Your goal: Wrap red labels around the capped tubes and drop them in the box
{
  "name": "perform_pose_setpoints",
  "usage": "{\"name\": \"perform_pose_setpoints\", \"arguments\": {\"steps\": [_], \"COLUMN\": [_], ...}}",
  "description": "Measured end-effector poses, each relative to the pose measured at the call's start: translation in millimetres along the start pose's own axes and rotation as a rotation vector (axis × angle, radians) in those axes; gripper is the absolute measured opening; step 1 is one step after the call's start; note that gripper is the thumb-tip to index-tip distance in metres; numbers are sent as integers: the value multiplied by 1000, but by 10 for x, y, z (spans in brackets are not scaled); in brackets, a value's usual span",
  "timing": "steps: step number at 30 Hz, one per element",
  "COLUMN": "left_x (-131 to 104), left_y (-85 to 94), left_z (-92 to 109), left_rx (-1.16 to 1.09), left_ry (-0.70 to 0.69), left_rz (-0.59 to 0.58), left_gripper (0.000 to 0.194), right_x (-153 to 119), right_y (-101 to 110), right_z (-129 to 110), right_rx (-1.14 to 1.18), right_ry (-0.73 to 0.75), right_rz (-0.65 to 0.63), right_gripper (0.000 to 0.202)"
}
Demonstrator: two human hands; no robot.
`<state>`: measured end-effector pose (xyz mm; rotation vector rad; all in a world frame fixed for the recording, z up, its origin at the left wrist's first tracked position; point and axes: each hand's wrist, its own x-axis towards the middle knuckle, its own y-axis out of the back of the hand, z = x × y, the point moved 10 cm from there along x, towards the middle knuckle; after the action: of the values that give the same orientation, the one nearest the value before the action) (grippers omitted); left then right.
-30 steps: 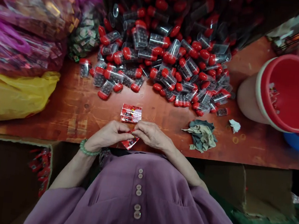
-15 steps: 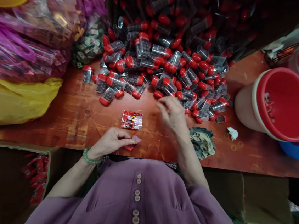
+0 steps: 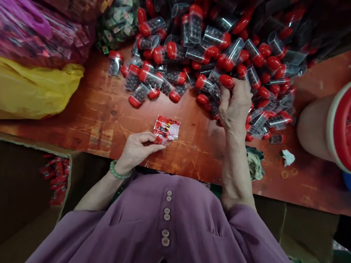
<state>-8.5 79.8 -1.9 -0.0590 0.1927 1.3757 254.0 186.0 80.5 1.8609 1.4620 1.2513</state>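
Head view: right hand [image 3: 236,104] reaches forward, fingers [image 3: 226,96] bent downward among capsules [image 3: 218,37].

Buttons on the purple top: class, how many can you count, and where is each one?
6, in three pairs down the front of the purple top: two upper buttons, two middle buttons, two lower buttons. Others may be hidden in folds.

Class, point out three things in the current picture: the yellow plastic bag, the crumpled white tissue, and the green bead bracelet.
Yellow plastic bag [image 3: 26,88]: head view, on its bulging side.
Crumpled white tissue [image 3: 288,158]: head view, on its middle.
Green bead bracelet [image 3: 120,176]: head view, on its beads.
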Motion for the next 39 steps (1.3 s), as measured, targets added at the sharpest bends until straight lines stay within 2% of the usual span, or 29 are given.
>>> {"name": "perform_pose_setpoints", "arguments": {"steps": [2,5,8,11,14,21,25,31,35,39], "left_x": [-25,-124,-235,-292,-327,-316,-301,-272,-197,-142], "left_y": [29,21,9,-3,-34,-146,-229,-294,-297,-324], "left_z": [129,407,548,585,621,562,464,358,221,76], "left_rx": [28,108,216,288,310,361,382,350,243,152], "left_ry": [-119,-409,-598,-666,-710,-679,-617,-531,-377,-215], "left_rz": [44,78,120,137,113,5,-67,-121,-162,-236], "left_gripper": [14,3,11,13,12,11,9,7,8,6], "right_x": [-161,-526,-871,-1071,-1160,-1272,-1342,-1376,-1350,-1312], "right_y": [100,35,-7,-11,-29,-123,-227,-356,-406,-424], "right_z": [-239,-585,-897,-1099,-1183,-1200,-1173,-1124,-1093,-1086], "right_rx": [270,667,709,665,586,216,130,131,190,369], "right_ry": [13,-42,32,171,256,342,338,314,313,315], "right_rz": [-49,-293,-449,-502,-535,-694,-825,-942,-1002,-1073], "right_gripper": [29,26,21,22,25,33,35,35,35,36]}}
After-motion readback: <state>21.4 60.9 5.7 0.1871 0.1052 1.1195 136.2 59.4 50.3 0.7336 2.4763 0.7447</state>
